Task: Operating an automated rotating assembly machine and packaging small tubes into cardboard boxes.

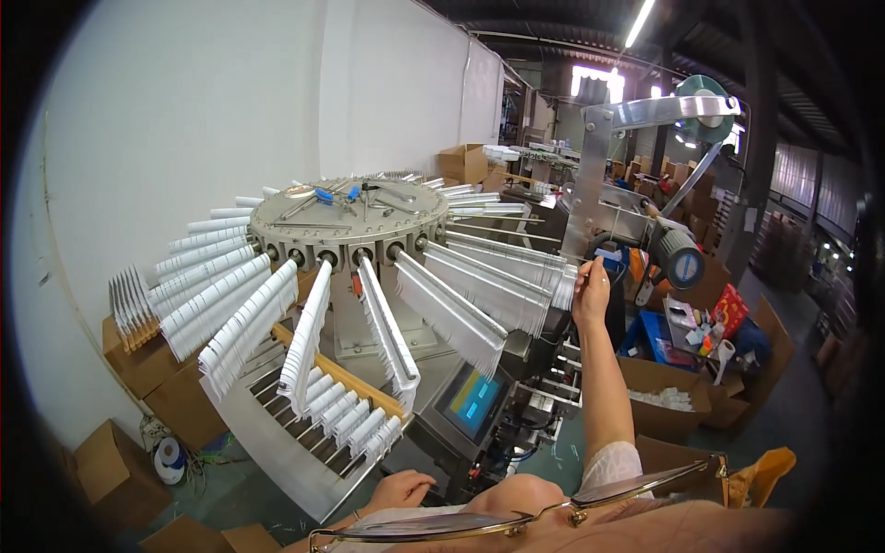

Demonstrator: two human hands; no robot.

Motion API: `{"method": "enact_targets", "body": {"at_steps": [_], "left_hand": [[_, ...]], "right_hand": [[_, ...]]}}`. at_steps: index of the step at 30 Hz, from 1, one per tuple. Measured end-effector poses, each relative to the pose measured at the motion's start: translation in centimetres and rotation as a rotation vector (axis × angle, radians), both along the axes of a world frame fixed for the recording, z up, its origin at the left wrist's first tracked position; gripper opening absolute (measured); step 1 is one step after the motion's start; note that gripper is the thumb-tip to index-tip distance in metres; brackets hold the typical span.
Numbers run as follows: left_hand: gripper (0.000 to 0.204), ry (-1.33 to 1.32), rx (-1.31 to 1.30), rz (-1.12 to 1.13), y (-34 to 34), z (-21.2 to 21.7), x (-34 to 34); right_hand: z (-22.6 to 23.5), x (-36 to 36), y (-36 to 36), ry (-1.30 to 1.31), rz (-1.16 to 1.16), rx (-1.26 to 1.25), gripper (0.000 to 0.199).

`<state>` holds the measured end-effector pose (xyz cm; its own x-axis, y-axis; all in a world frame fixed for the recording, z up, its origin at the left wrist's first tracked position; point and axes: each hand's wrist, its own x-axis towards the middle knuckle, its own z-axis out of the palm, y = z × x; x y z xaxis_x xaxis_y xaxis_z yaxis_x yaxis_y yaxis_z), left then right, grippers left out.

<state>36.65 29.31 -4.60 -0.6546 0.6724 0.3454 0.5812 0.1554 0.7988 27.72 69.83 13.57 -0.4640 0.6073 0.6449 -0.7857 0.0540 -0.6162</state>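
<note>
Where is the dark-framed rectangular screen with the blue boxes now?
In the head view, the dark-framed rectangular screen is in the lower half, just right of centre, between the person's left hand and right forearm.

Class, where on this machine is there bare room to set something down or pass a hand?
Bare: the grey sheet-metal tray's outer left margin, bordered by slots holding white rolled pieces. A hand might pass between the long white fringed bundles nearest the dark-framed rectangular screen. Crowded: the round grey metal disc's tool-strewn top, and around the right hand.
</note>
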Motion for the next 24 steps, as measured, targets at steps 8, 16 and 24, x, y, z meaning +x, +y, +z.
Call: {"method": "enact_targets", "body": {"at_steps": [8, 16, 24], "left_hand": [[0.012, -0.059, -0.052, -0.001, -0.3, -0.8, -0.3], [0.012, 0.647, 0.406, -0.097, 1.1, -2.3, -1.5], [0.012, 1.354, 0.78, -0.117, 2.0, -4.7, -4.2]], "right_hand": [[0.5, 0.7, -0.6, -0.029, 0.065, -0.121, 0.038], [0.3, 1.1, -0.1, -0.062, 0.004, -0.121, 0.038], [0.5, 0.8, -0.4, -0.092, 0.046, -0.139, 0.038]]}}
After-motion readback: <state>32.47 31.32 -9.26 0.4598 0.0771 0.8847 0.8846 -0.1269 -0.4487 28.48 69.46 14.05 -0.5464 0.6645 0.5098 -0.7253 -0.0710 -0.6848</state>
